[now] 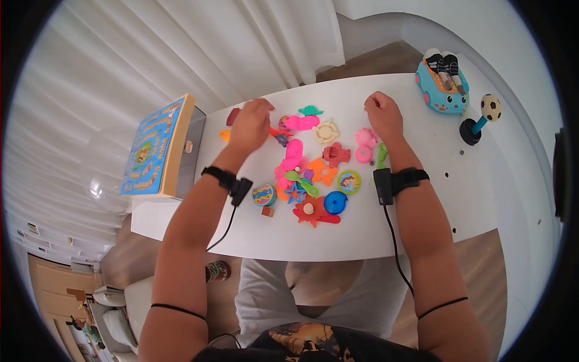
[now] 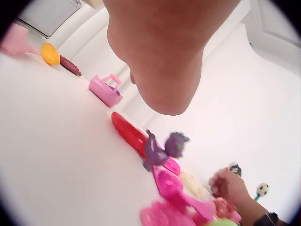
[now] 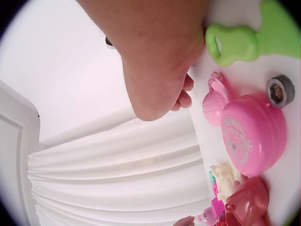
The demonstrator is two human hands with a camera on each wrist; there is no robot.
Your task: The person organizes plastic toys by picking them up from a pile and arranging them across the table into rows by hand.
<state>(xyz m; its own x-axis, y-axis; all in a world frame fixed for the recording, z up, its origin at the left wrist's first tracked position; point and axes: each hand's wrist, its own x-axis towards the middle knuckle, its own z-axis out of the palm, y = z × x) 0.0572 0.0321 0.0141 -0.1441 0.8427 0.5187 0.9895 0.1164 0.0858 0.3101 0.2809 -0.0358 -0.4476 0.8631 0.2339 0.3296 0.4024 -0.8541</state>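
Colourful plastic toys (image 1: 338,155) lie in a loose group on the middle of the white counter (image 1: 362,238), with a strip of open room between them and the front edge. More open room is on the right side, beyond the right forearm (image 1: 416,205).

The left hand (image 1: 252,125) is near the back edge; its fingers look bent but are largely hidden, so I cannot tell whether it holds something. Just beside it are a dark red toy (image 1: 233,116) and a yellow toy (image 1: 225,136). The right hand (image 1: 385,114), also near the back edge, has relaxed, loosely curled fingers, and it hangs free. Near it lie a pink scalloped toy (image 1: 365,137), a round pink case (image 1: 363,155) and a bright green toy (image 1: 381,155) with a grey metal ring (image 3: 281,91) beside.

On the left end, a wooden box with blue illustrated face (image 1: 155,148) blocks the side. At the back right stand a light-blue toy car (image 1: 443,99) and a black-and-white ball on a blue stick (image 1: 491,107).
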